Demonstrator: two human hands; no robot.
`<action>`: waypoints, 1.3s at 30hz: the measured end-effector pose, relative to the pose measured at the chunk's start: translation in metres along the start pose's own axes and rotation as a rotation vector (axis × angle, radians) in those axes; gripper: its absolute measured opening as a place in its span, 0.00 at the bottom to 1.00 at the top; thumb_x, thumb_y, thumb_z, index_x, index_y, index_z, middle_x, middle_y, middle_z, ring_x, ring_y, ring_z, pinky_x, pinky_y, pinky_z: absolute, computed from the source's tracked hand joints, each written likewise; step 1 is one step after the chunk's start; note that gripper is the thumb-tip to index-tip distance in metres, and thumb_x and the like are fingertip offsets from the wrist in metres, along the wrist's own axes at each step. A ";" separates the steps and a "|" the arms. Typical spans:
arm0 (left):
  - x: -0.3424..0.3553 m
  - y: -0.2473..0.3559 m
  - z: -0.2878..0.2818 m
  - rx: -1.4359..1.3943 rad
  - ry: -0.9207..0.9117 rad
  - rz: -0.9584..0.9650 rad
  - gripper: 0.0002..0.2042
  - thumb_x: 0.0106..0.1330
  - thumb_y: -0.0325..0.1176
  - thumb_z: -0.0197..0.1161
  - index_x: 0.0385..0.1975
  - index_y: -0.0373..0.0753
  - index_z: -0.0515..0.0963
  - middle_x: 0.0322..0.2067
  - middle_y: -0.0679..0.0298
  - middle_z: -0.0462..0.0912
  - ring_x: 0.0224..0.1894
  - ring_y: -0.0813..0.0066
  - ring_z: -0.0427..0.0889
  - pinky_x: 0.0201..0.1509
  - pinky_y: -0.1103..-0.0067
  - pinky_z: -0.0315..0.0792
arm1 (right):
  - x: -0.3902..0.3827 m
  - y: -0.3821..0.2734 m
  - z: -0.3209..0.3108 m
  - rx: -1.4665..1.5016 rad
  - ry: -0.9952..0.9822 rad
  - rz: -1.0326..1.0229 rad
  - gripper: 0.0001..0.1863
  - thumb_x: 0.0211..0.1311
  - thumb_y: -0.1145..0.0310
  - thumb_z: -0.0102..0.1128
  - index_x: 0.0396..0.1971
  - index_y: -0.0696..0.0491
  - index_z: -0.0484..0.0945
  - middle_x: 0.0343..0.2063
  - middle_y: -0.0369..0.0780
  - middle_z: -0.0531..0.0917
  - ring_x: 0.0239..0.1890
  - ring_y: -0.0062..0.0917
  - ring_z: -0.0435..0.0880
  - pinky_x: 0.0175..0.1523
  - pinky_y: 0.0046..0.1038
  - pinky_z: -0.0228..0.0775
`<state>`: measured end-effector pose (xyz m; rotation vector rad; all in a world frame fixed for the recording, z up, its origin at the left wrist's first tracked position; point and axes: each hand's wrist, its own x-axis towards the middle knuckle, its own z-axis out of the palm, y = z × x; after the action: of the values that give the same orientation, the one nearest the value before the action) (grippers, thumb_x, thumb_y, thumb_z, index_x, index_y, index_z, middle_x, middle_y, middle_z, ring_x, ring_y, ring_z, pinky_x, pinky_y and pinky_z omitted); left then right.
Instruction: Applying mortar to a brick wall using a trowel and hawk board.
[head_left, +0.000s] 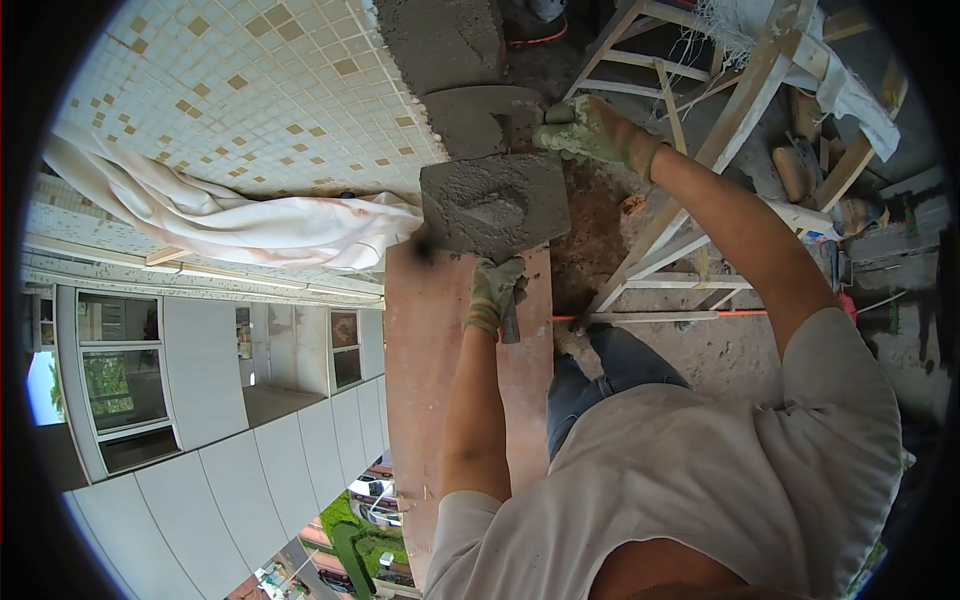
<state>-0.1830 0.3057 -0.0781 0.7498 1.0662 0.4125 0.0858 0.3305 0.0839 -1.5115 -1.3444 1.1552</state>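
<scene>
My left hand, in a mortar-stained glove, grips the near edge of a hawk, a flat square board. Wet grey mortar covers the hawk, heaped in its middle. A short handle end shows below that hand. My right hand, also gloved and dirty, is closed on a plastering trowel, whose handle is mostly hidden by the glove. The trowel's grey-smeared blade lies just beyond the hawk, by the fresh grey mortar surface at the top; whether it touches that surface I cannot tell.
A mosaic-tiled wall rises at left, with a white cloth draped along it. Under my left arm runs a reddish-brown board. A wooden frame stands at right. Parked cars and greenery show far below at lower left.
</scene>
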 end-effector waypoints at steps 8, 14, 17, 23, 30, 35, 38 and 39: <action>0.003 -0.002 -0.002 -0.091 -0.012 -0.024 0.08 0.56 0.31 0.68 0.31 0.39 0.76 0.19 0.65 0.76 0.16 0.74 0.74 0.16 0.75 0.69 | -0.015 0.003 0.057 -0.055 -0.005 0.235 0.17 0.68 0.55 0.56 0.35 0.55 0.81 0.24 0.35 0.81 0.25 0.21 0.81 0.28 0.30 0.71; -0.001 0.003 0.005 -0.033 0.027 -0.007 0.07 0.56 0.31 0.68 0.29 0.38 0.76 0.20 0.63 0.77 0.16 0.73 0.75 0.15 0.75 0.69 | 0.013 0.032 0.040 -0.488 -0.094 0.215 0.19 0.68 0.54 0.54 0.31 0.56 0.80 0.21 0.40 0.80 0.23 0.26 0.81 0.26 0.34 0.71; -0.004 0.005 0.007 -0.024 0.017 0.004 0.07 0.56 0.31 0.68 0.29 0.37 0.77 0.19 0.64 0.76 0.16 0.73 0.75 0.15 0.75 0.69 | 0.011 0.034 0.031 -0.792 -0.013 -0.025 0.21 0.68 0.53 0.55 0.28 0.58 0.79 0.18 0.45 0.76 0.21 0.35 0.78 0.27 0.38 0.70; 0.002 0.003 0.002 -0.046 -0.015 0.035 0.07 0.57 0.31 0.68 0.30 0.37 0.78 0.18 0.63 0.76 0.15 0.73 0.74 0.15 0.75 0.69 | 0.014 -0.008 0.001 -0.900 0.132 -0.296 0.23 0.67 0.52 0.56 0.26 0.59 0.79 0.14 0.50 0.70 0.19 0.40 0.62 0.29 0.41 0.64; -0.001 -0.002 -0.001 -0.039 -0.008 -0.001 0.09 0.57 0.32 0.69 0.32 0.37 0.78 0.19 0.63 0.77 0.15 0.73 0.74 0.15 0.75 0.69 | -0.007 -0.033 -0.005 -0.216 -0.062 0.330 0.21 0.67 0.52 0.54 0.35 0.57 0.80 0.24 0.42 0.83 0.18 0.31 0.77 0.27 0.36 0.71; -0.003 0.008 0.006 0.012 0.002 0.002 0.09 0.56 0.32 0.69 0.32 0.37 0.77 0.20 0.62 0.77 0.15 0.72 0.75 0.15 0.75 0.69 | 0.016 0.029 -0.003 -0.732 -0.171 0.356 0.19 0.68 0.55 0.56 0.32 0.58 0.81 0.25 0.42 0.83 0.19 0.25 0.78 0.27 0.34 0.72; -0.006 0.004 0.001 0.009 0.012 0.023 0.09 0.56 0.32 0.68 0.32 0.37 0.77 0.20 0.62 0.77 0.16 0.72 0.75 0.15 0.75 0.69 | 0.011 0.024 0.011 -0.929 -0.157 0.184 0.22 0.66 0.53 0.56 0.27 0.60 0.79 0.20 0.46 0.80 0.22 0.36 0.78 0.32 0.38 0.71; -0.011 0.009 0.004 0.020 0.019 0.028 0.09 0.56 0.32 0.68 0.32 0.37 0.77 0.20 0.62 0.77 0.15 0.72 0.75 0.15 0.75 0.69 | 0.010 0.025 0.010 -1.063 -0.095 0.022 0.23 0.65 0.53 0.57 0.25 0.61 0.77 0.19 0.47 0.78 0.23 0.40 0.77 0.34 0.39 0.70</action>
<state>-0.1835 0.3035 -0.0633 0.7806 1.0802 0.4341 0.0827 0.3369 0.0563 -2.1812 -2.1831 0.4836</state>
